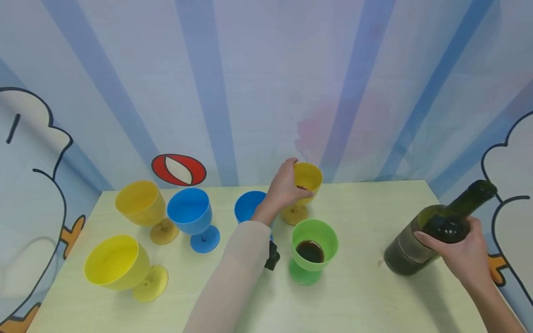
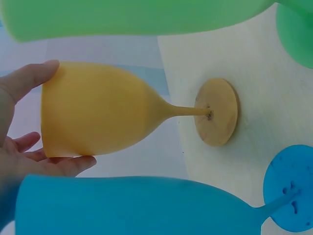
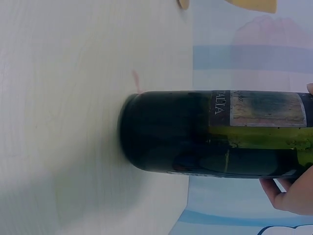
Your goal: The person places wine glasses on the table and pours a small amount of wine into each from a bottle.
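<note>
My left hand (image 1: 287, 185) grips the bowl of an orange-yellow goblet (image 1: 310, 178) near its rim, at the back of the table. In the left wrist view the thumb is on one side of this goblet (image 2: 98, 110) and the fingers on the other; its foot is at the tabletop. My right hand (image 1: 466, 254) holds a dark green wine bottle (image 1: 410, 249) around its upper body, the neck pointing up. A label and dark liquid show on the bottle (image 3: 166, 132) in the right wrist view. Nearest the left forearm stand a green goblet (image 1: 306, 275) with dark liquid inside and a blue goblet (image 1: 245, 203), partly hidden.
On the left of the pale table (image 1: 354, 305) stand another blue goblet (image 1: 189, 215), an orange-yellow goblet (image 1: 141, 206) and a bright yellow goblet (image 1: 118, 263). A striped blue backdrop (image 1: 266, 92) rises right behind the table's back edge. A small reddish stain (image 3: 136, 81) lies beside the bottle's base.
</note>
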### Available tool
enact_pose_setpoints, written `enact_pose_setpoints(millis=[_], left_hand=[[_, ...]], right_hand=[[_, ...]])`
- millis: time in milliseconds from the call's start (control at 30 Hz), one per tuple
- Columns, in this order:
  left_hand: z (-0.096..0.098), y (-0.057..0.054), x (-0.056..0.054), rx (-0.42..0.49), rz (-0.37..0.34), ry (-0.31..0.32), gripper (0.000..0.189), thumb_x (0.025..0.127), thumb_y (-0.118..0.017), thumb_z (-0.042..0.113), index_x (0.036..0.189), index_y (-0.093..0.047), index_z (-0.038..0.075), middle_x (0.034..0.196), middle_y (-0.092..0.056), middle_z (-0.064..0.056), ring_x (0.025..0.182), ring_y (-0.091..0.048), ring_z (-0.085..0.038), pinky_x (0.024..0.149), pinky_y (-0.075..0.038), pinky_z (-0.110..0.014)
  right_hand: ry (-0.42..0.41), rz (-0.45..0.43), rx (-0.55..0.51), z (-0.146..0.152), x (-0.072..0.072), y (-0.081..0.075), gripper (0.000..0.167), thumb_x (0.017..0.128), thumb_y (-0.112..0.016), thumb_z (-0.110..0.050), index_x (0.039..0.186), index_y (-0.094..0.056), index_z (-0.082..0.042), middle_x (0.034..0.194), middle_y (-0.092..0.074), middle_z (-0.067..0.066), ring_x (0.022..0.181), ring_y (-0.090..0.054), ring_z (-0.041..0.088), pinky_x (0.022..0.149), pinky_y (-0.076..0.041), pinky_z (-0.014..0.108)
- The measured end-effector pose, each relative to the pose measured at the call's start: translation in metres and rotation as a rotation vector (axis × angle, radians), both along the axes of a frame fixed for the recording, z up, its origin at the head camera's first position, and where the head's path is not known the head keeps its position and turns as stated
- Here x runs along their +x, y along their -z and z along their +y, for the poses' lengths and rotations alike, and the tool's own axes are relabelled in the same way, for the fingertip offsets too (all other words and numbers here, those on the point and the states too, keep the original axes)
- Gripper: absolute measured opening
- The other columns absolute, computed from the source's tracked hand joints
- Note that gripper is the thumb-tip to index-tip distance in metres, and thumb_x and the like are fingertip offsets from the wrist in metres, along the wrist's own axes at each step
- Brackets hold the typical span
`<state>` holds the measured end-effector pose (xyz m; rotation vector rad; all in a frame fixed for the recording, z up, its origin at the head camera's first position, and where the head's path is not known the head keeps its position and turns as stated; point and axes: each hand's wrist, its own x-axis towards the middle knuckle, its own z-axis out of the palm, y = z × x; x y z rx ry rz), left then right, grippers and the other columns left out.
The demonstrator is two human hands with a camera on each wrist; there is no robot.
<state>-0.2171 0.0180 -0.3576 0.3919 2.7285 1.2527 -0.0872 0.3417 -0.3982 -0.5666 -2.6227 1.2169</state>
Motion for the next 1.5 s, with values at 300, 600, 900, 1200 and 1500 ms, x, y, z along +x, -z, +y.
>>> enact_pose_setpoints(millis=[300,600,900,1200,1500], left_hand=[[0.003,0.001,0.001,-0.075,-0.011,0.012,0.085,0.077,-0.074,0.024,0.141,-0.022,0.007,0.139,-0.034,-0.012,0.117,-0.042,-0.027,0.097,-0.038,-0.039],[0.005,0.001,-0.001,-0.131,-0.028,0.000,0.089,0.078,-0.073,0.027,0.144,-0.017,0.004,0.145,-0.026,-0.013,0.128,-0.033,-0.027,0.103,-0.032,-0.038],[-0.001,-0.008,0.001,-0.068,-0.036,0.010,0.087,0.077,-0.073,0.030,0.143,-0.022,0.005,0.145,-0.027,-0.013,0.129,-0.031,-0.027,0.104,-0.031,-0.038],[-0.020,-0.027,0.017,-0.006,-0.039,0.010,0.083,0.078,-0.073,0.032,0.142,-0.027,0.006,0.145,-0.029,-0.011,0.130,-0.031,-0.028,0.104,-0.030,-0.043],[-0.054,0.008,0.019,0.012,0.081,0.070,0.092,0.073,-0.067,0.055,0.145,-0.022,0.018,0.149,-0.022,-0.005,0.135,-0.021,-0.024,0.107,-0.022,-0.043]], right_hand=[[-0.003,-0.019,0.004,0.001,0.000,0.001,0.100,0.077,-0.071,-0.036,0.140,-0.006,0.006,0.133,-0.024,0.037,0.114,-0.031,0.054,0.083,-0.032,0.066],[-0.010,-0.012,0.012,0.001,0.000,0.001,0.099,0.077,-0.071,-0.036,0.140,-0.007,0.007,0.132,-0.025,0.038,0.113,-0.032,0.054,0.083,-0.033,0.066],[-0.008,-0.021,0.016,0.002,0.000,-0.001,0.099,0.077,-0.071,-0.036,0.139,-0.007,0.007,0.131,-0.025,0.038,0.113,-0.033,0.053,0.081,-0.034,0.065],[-0.012,-0.014,0.004,0.003,0.000,0.001,0.099,0.077,-0.072,-0.036,0.139,-0.007,0.007,0.131,-0.026,0.037,0.113,-0.033,0.053,0.081,-0.034,0.064],[-0.012,-0.011,-0.003,0.000,0.001,-0.002,0.098,0.077,-0.071,-0.035,0.139,-0.007,0.007,0.131,-0.025,0.037,0.113,-0.033,0.053,0.082,-0.034,0.064]])
